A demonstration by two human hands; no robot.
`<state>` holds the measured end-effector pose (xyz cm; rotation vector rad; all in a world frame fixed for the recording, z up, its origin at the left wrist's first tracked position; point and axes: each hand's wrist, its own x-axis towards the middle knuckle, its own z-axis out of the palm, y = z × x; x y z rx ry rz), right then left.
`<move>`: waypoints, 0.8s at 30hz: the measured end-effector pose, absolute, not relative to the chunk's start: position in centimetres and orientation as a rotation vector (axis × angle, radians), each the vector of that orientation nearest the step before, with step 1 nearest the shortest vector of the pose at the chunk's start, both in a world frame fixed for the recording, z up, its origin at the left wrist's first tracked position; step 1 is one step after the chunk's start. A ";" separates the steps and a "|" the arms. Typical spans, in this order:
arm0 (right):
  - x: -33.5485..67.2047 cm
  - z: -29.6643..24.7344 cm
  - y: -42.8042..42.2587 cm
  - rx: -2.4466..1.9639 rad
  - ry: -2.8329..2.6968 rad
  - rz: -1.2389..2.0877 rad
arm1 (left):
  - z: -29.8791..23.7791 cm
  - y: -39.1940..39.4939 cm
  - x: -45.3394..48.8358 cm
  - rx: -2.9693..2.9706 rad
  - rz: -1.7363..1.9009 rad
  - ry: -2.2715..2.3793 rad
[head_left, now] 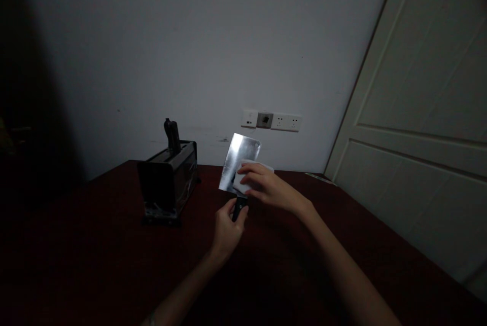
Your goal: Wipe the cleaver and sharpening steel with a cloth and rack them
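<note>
My left hand [227, 229] is closed round the black handle of a cleaver [239, 161], holding its wide shiny blade upright above the dark red table [95, 265]. My right hand [266, 186] presses a folded white cloth [243, 180] against the lower part of the blade, fingers wrapped over the cloth. Both hands are over the middle of the table.
A dark knife block [169, 179] stands on the table to the left of the hands, with one black knife handle [172, 136] sticking out of its top. White wall sockets [272, 121] sit on the wall behind. A pale door [422, 143] is at the right.
</note>
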<state>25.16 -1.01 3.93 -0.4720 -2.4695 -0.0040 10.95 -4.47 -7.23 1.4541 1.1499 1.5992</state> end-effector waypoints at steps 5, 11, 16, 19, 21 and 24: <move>24.9 3.8 -1.3 -0.481 -2.528 0.030 | -6.5 -4.8 11.2 1.380 1.558 1.112; 25.0 3.6 -0.8 -0.449 -2.528 0.054 | -6.2 -5.0 11.2 1.364 1.566 1.117; 24.9 3.9 -1.0 -0.464 -2.521 -0.044 | -6.4 -5.1 11.2 1.447 1.577 1.146; 24.6 3.8 -1.1 -0.509 -2.513 -0.148 | -6.5 -5.0 11.1 1.516 1.588 1.181; 24.4 3.7 -1.1 -0.523 -2.499 -0.202 | -6.6 -5.0 11.0 1.570 1.609 1.204; 24.3 3.7 -1.3 -0.524 -2.475 -0.227 | -6.6 -4.9 10.8 1.610 1.639 1.225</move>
